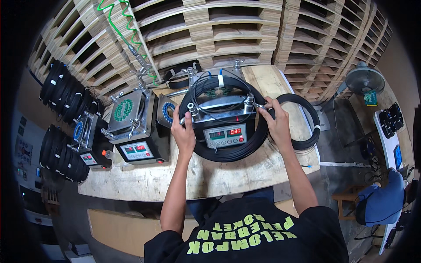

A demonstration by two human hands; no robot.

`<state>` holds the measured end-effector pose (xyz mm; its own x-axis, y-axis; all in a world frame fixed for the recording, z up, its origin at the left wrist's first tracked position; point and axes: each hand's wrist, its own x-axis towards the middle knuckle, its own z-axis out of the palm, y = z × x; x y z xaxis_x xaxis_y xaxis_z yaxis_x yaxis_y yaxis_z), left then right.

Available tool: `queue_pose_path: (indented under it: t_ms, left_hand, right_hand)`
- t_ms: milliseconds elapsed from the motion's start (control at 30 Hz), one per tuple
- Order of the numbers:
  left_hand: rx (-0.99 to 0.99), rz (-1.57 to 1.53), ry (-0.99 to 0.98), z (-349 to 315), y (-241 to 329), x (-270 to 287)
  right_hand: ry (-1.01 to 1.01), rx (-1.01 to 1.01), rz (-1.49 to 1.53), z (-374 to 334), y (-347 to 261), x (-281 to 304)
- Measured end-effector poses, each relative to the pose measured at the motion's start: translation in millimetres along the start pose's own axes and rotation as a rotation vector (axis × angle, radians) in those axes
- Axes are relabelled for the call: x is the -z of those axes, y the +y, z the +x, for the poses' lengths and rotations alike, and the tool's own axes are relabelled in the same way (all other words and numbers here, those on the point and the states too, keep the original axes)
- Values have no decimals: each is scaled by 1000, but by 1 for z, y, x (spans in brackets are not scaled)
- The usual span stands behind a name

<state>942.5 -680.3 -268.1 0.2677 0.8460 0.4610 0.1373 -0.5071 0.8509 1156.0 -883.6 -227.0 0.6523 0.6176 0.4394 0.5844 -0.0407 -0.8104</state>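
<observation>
Stacked pallets (198,33) rise behind the central machine (217,122), whose lit panel (226,136) shows through a black cable coil (237,154). At the machine's left, the left hand (183,138) curls closed on the coil; at its right, the right hand (279,125) touches the coil, fingers bent, clasp unclear.

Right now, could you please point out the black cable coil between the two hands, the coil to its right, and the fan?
Middle coil (232,154), head view: lower part of its ring.
Coil on the right (314,117), head view: right side of its ring.
Fan (363,80), head view: its round grille.
</observation>
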Motion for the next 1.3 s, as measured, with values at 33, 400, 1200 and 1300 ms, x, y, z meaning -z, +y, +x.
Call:
queue_pose_path:
  t_ms: [33,400,1200,1300]
  left_hand:
    - [-44,-2,21,1,1,0]
    - [-19,-3,-15,3,-1,1]
    - [-66,10,-26,1,-6,5]
    - [26,-129,-118,-7,-11,14]
  right_hand:
    - [6,-7,9,-2,2,-1]
    - [-67,385,-650,-83,9,-60]
    - [-6,317,-616,-78,7,-71]
    - [311,243,-109,-72,16,-55]
